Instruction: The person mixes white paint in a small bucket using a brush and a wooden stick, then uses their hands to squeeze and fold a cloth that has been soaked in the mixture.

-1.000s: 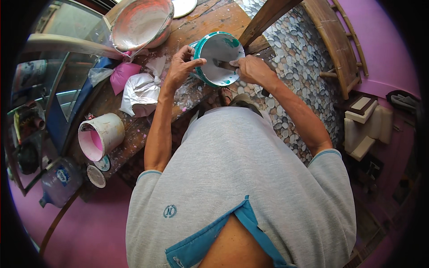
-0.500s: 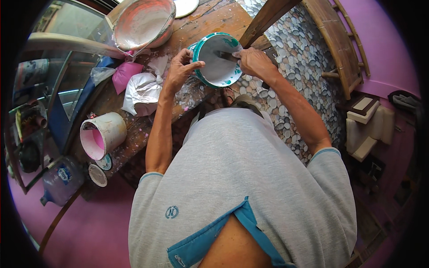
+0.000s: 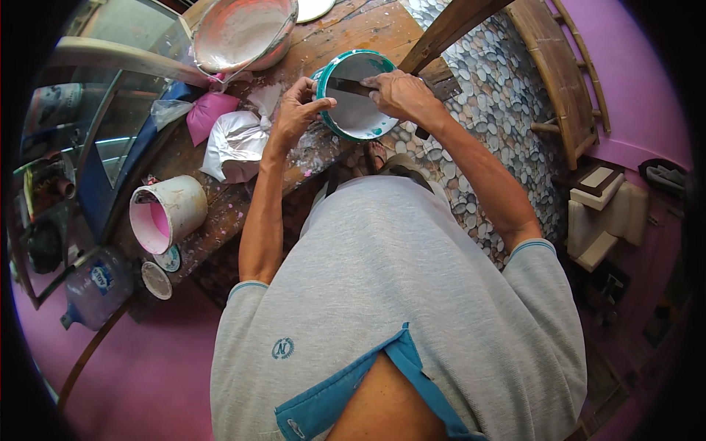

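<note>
My left hand (image 3: pixel 300 116) grips the left rim of a round tub (image 3: pixel 362 137), its thumb over the edge. The tub has a green rim and pale paste (image 3: pixel 357 110) inside, and its mouth tilts toward me. My right hand (image 3: pixel 407 95) is closed on a putty knife (image 3: pixel 348 86), whose handle is mostly hidden in the fingers. The dark, flat blade reaches across the tub's mouth, and its tip lies near the left inner wall.
On the worn wooden table (image 3: pixel 368 29) are an orange basin (image 3: pixel 283 51), a pink bag (image 3: pixel 209 117), a white bag (image 3: pixel 234 143) and a paint-stained bucket (image 3: pixel 184 206). A wooden post (image 3: pixel 441 33) rises beyond the tub. A bamboo bench (image 3: pixel 548 66) stands right, a clear water jug (image 3: pixel 99 290) left.
The putty knife has moved left across the tub, and more of its blade shows. My right hand has shifted left with it over the rim. My left hand keeps its grip.
</note>
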